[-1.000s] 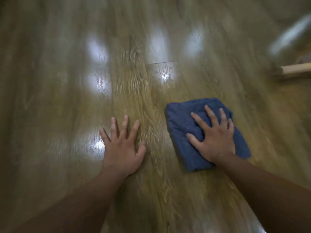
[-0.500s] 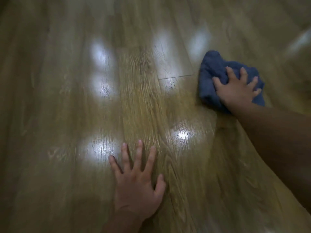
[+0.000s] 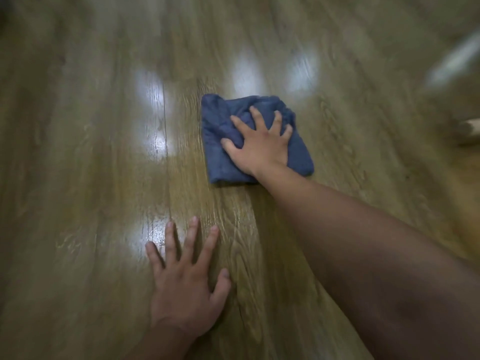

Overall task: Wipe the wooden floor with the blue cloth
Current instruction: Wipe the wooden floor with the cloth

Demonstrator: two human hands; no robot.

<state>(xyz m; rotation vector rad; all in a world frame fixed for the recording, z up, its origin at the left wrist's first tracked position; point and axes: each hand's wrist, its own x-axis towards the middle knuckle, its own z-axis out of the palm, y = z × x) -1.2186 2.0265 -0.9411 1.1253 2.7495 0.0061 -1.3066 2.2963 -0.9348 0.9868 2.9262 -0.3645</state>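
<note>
Pale wooden piece (image 3: pixel 471 128) at the far right edge, blurred, cut off by the frame, well apart from the cloth; impossible to tell what it is. Whitish streak (image 3: pixel 457 61) farther right and beyond it, too smeared to identify. Nothing lying between the hands and the cloth; only the right forearm crossing the near-right part of the view and hiding the boards beneath it.

Blue cloth (image 3: pixel 220 131) bunched in a rough square on the wooden floor (image 3: pixel 78 178), centre of the scene, slightly far and right of the middle. Right hand (image 3: pixel 259 144) pressed flat on top of its right half, fingers spread and digging into the folds, gathering the fabric under the palm rather than closed round it. Left hand (image 3: pixel 184 284) near and left of the cloth, well apart from it, splayed open, palm down on bare boards, grasping nothing.

Boards brown, grained, glossy, running near to far, with one seam just left of the cloth. Several soft white light reflections (image 3: pixel 153 92) on the sheen, left of and beyond the cloth. Edges of the view blurred.
</note>
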